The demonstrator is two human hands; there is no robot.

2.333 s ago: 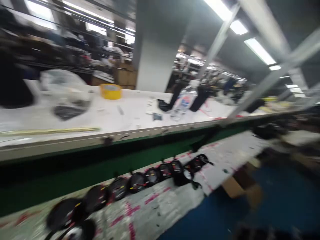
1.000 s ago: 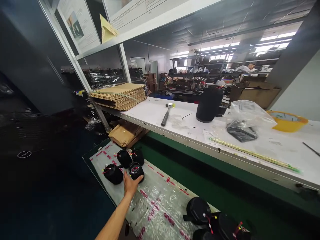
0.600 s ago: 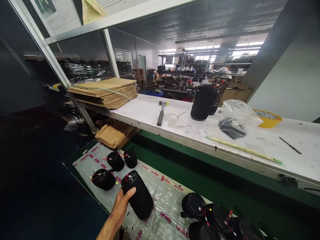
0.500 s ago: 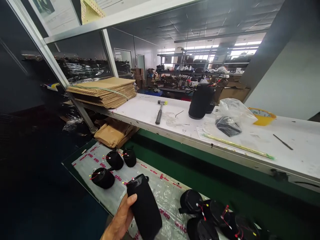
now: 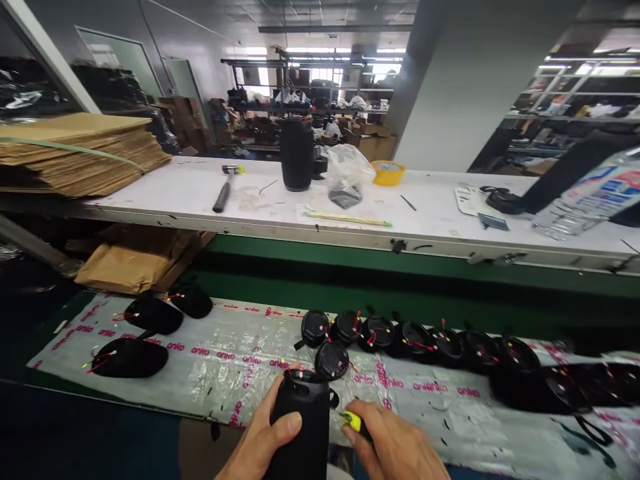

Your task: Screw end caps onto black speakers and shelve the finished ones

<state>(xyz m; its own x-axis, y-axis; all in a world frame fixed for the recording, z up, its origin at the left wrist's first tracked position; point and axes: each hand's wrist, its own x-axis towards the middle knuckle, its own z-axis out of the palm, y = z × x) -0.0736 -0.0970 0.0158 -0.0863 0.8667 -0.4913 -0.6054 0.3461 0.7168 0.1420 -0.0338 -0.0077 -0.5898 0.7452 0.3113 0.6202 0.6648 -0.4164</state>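
Observation:
My left hand (image 5: 267, 433) is wrapped round a black fabric-covered cylinder (image 5: 303, 433), which looks like a portable speaker body. Its open top end faces away, with thin red wires and small connectors showing at the rim and a black strap loop at its right side. Just right of it, my right hand (image 5: 395, 440) is closed on a small yellow-and-black hand tool (image 5: 351, 420); its tip is too small to make out. Beyond my hands, a similar black cylinder (image 5: 331, 360) stands on the plastic-covered lower surface (image 5: 225, 373).
More black cylinders (image 5: 415, 340) with wires stand in a row at the right, and several (image 5: 133, 358) lie at the left. On the white shelf (image 5: 270, 207) are a mallet (image 5: 225, 190), a tall black cylinder (image 5: 297, 157), a yellow container (image 5: 387, 175) and a plastic bottle (image 5: 590, 193). Cardboard sheets (image 5: 75, 157) are stacked left.
The view has swung right. The black cylinder in my left hand is now more upright and lower in view. My right hand has come into view with the yellow-and-black tool.

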